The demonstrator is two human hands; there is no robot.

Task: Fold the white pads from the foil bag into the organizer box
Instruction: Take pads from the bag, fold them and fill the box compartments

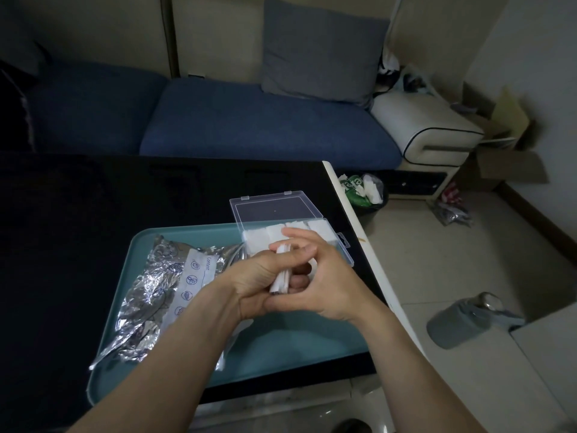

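A folded white pad (281, 278) is squeezed between both hands above the teal tray (281, 348). My left hand (256, 276) grips it from the left, my right hand (315, 276) curls round it from the right. Only the pad's edge shows between the fingers. The crumpled foil bag (156, 292) lies on the tray's left half. Just beyond my hands sits the clear organizer box (343, 245) with its lid (271, 209) flipped open; several white pads (268, 234) lie inside it.
The tray rests on a black table (93, 214) whose right edge runs close to the box. A bin (365, 190) with wrappers and a grey bottle (468, 320) stand on the floor at right. A blue sofa (249, 120) lies behind the table.
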